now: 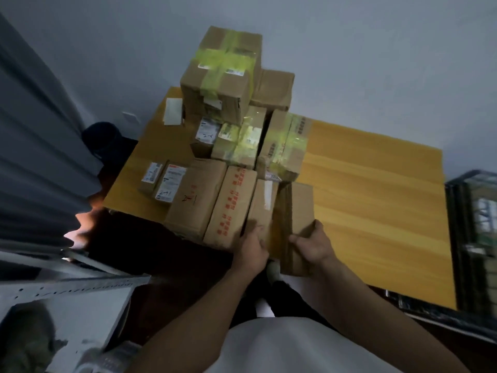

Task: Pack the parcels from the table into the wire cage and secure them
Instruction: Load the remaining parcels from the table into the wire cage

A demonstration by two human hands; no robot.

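Head view, looking down, dim and motion-blurred. A yellow wooden table (376, 211) fills the centre of the frame. On its left half stands a pile of cardboard parcels (215, 146), topped at upper centre by a large box bound in yellow-green tape (223, 74).

Along the near edge lies a row of flat boxes. The right hand (312, 244) grasps the rightmost one, a plain brown box (298, 205): thumb on top, fingers wrapped round its right side. Its near end overhangs the table edge.

The left hand (251, 249) lies on the near end of the neighbouring narrow box (262, 208); blur hides whether its fingers clasp it.

The black wire cage (473, 238) is at the right edge, cut off by the frame, its contents hard to make out. A grey curtain (40, 130) hangs at left, with pale metal shelving (67, 289) at lower left.
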